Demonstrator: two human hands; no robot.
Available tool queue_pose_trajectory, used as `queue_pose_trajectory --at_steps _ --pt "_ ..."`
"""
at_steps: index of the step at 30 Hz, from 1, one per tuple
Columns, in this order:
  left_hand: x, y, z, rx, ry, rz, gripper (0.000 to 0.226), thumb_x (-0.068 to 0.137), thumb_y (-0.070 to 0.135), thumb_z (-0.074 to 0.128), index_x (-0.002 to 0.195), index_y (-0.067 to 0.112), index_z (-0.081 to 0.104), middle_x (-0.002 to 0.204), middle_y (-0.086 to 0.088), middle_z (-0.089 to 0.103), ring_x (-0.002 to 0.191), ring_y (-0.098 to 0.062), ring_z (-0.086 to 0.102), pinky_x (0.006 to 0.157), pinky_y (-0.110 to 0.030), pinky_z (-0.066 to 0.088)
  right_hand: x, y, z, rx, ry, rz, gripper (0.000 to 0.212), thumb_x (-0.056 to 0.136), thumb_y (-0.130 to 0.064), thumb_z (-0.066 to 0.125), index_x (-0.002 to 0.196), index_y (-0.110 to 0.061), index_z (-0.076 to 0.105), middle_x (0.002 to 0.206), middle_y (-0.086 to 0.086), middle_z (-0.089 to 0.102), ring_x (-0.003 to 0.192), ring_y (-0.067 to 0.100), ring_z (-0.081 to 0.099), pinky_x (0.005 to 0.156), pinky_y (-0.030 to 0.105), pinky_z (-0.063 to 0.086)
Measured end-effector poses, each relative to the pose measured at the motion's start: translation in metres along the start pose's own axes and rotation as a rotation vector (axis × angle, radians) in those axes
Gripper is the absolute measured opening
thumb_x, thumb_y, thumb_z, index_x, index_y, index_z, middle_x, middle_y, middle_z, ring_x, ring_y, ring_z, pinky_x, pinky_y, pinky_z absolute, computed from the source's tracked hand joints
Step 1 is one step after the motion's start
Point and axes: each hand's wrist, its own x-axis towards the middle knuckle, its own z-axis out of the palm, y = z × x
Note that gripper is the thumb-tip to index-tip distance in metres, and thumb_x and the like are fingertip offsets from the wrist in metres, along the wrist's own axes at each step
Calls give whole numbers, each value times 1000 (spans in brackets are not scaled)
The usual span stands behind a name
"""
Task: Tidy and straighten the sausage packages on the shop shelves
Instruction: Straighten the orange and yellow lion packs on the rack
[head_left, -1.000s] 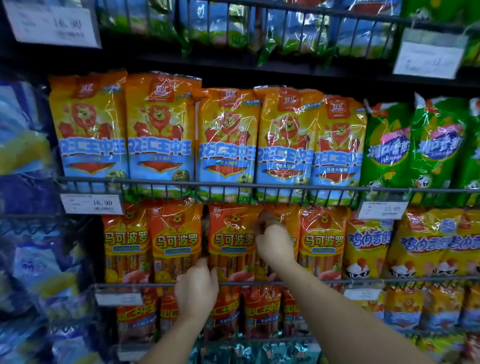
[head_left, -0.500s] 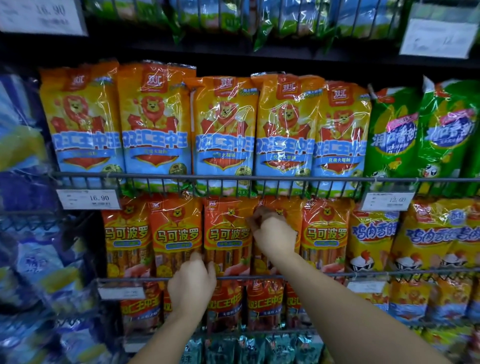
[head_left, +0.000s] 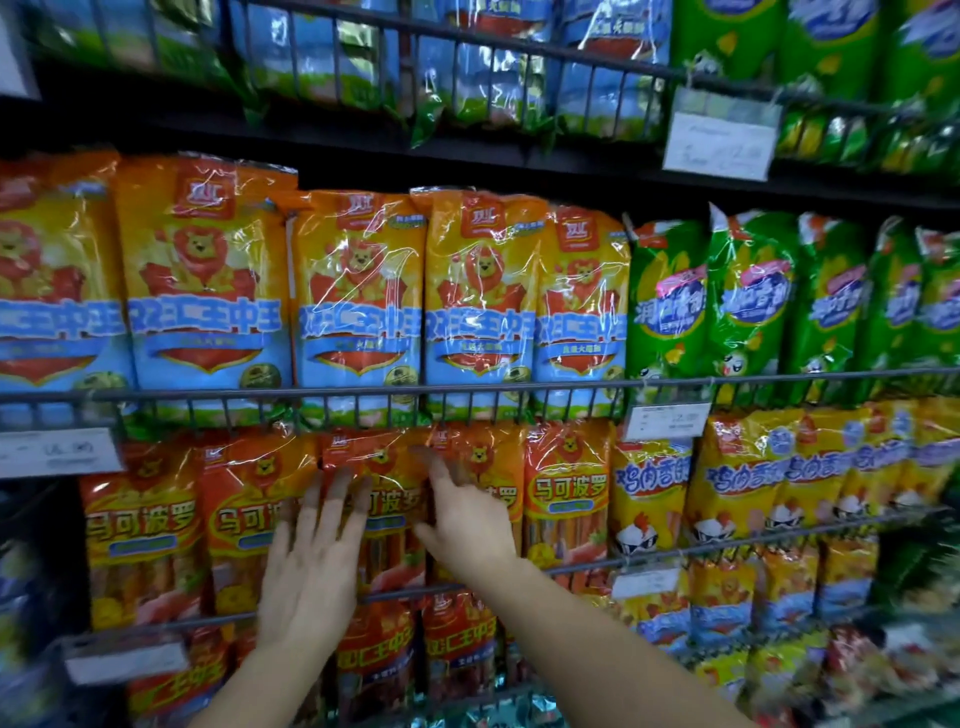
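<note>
A row of orange sausage packages (head_left: 566, 493) stands upright behind a wire rail (head_left: 675, 556) on the middle shelf. My left hand (head_left: 311, 561) lies flat with straight fingers against the third package (head_left: 384, 467) of that row. My right hand (head_left: 467, 525) is spread open against the fourth package (head_left: 483, 452) just to its right, fingers pointing up and left. Above them stands a row of larger yellow and blue lion packages (head_left: 358, 301).
Green packages (head_left: 748, 301) fill the upper right, yellow chicken-sausage packs (head_left: 649, 493) the middle right. Price tags (head_left: 667, 421) hang on the rails. Red packages (head_left: 457, 644) stand on the shelf below. Blue goods sit at the far left.
Both hands have opened and flattened against the orange packages; the left hand rose from the rail. The view shifted right and closer.
</note>
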Motion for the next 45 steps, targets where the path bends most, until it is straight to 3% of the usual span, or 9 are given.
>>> queue_pose_trajectory --at_steps 4,9,14,22,24,30,39,43,45 --pt "-1 -12 2 -4 -99 56 126 47 42 94 152 13 32 162 -11 19 149 -31 17 112 -57 22 -1 1 1 -142 -5 -34 92 92 -36 61 153 -41 -8 135 8 53 100 35 65 73 43 53" --pt "0 -16 -5 12 -155 27 126 50 54 89 154 17 28 163 -6 17 149 -25 19 104 -66 29 1 0 -5 -250 19 -12 91 95 -39 58 153 -41 -12 95 6 69 84 31 66 66 36 42" --pt "-1 -14 -9 12 -195 3 127 49 53 90 153 17 28 163 -5 18 147 -25 25 93 -70 32 -1 2 -1 -196 8 55 96 93 -38 60 150 -46 -17 92 6 70 83 31 67 64 35 41" --pt "-2 -11 -3 -8 -201 -3 127 53 51 89 155 18 22 164 -6 14 150 -28 16 94 -73 28 -18 21 -3 8 -53 140 81 91 -41 60 154 -33 10 106 9 63 91 33 63 64 37 51" --pt "-3 -8 -3 -19 -204 -15 123 55 52 88 155 15 25 163 -9 15 150 -30 15 95 -73 27 -25 25 -3 25 -74 137 73 92 -42 60 151 -31 18 110 9 60 96 34 62 72 42 54" --pt "-11 0 1 -56 -164 3 106 60 39 89 148 7 38 156 -22 26 143 -44 23 94 -73 31 -46 43 7 103 -95 108 81 88 -36 63 152 -35 13 122 11 54 103 37 58 70 42 51" --pt "-18 -1 -1 -47 -149 5 93 71 38 82 147 11 37 152 -21 28 132 -46 34 91 -69 38 -79 86 14 110 -227 19 69 92 -34 62 152 -24 29 144 6 49 130 26 46 99 45 48" --pt "-21 1 -3 -32 -169 -16 83 77 40 76 146 11 38 152 -19 28 135 -43 32 92 -67 41 -102 107 12 140 -134 25 54 96 -32 58 147 -25 42 145 0 51 133 19 44 104 41 46" --pt "-25 4 -3 -57 -166 -35 71 81 39 71 140 9 44 149 -20 31 134 -44 34 93 -65 42 -117 123 16 145 -40 40 40 97 -31 56 136 -24 54 133 -1 59 124 18 52 97 39 50"
